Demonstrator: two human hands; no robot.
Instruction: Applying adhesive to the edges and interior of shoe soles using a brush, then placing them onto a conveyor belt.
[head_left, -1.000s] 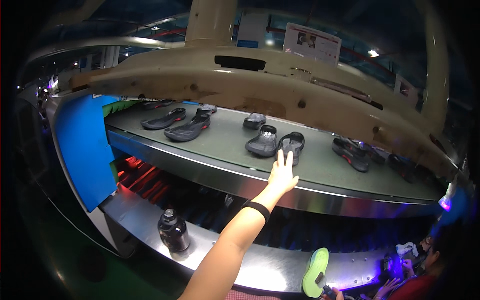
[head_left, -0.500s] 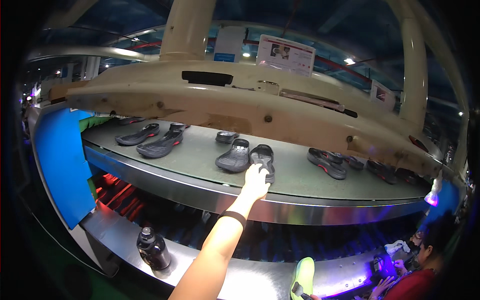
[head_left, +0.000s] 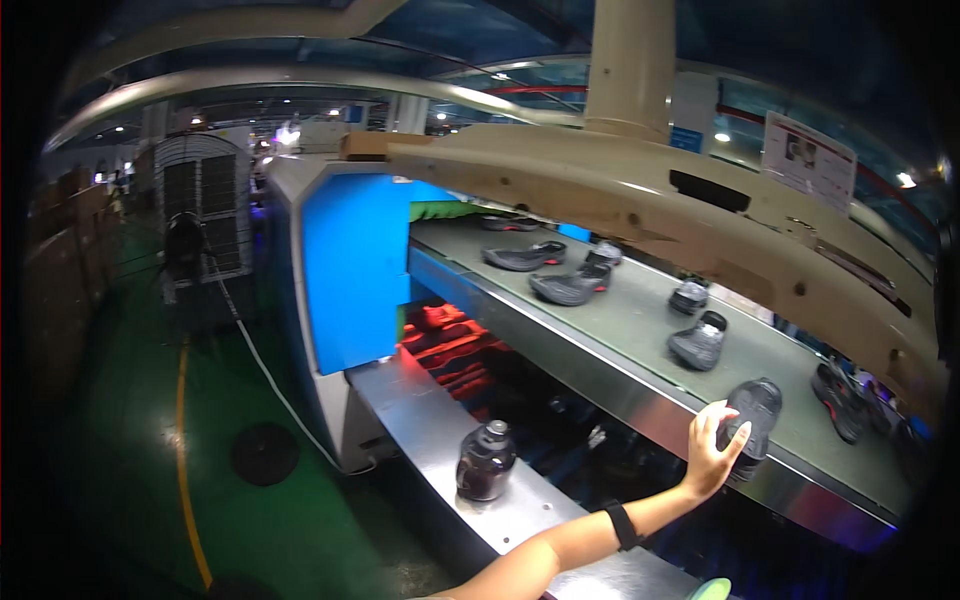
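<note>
My left hand (head_left: pixel 712 450) reaches in from the lower edge, a black band on its wrist. It is closed on a black shoe sole (head_left: pixel 758 412), which it holds tilted up at the front edge of the conveyor belt (head_left: pixel 640 345). Just beyond lies another black sole (head_left: pixel 699 342) with its hollow side up. Further left on the belt are a sole with red marks (head_left: pixel 570 285) and a flatter dark sole (head_left: pixel 524 256). My right hand is out of view. At the bottom edge shows the tip of a bright green shoe or sole (head_left: pixel 712 590).
A dark bottle (head_left: pixel 487 462) stands on the metal ledge (head_left: pixel 410 405) below the belt. Red-lit rollers or bars (head_left: pixel 445 345) glow beneath. A beige hood (head_left: pixel 560 180) overhangs the belt. At left are a blue panel (head_left: pixel 350 270), a white cable (head_left: pixel 265 365) and a round black mat (head_left: pixel 264 453).
My view has turned left. My left hand has lifted the black sole off the belt and tilted it up. The co-worker at lower right is out of view.
</note>
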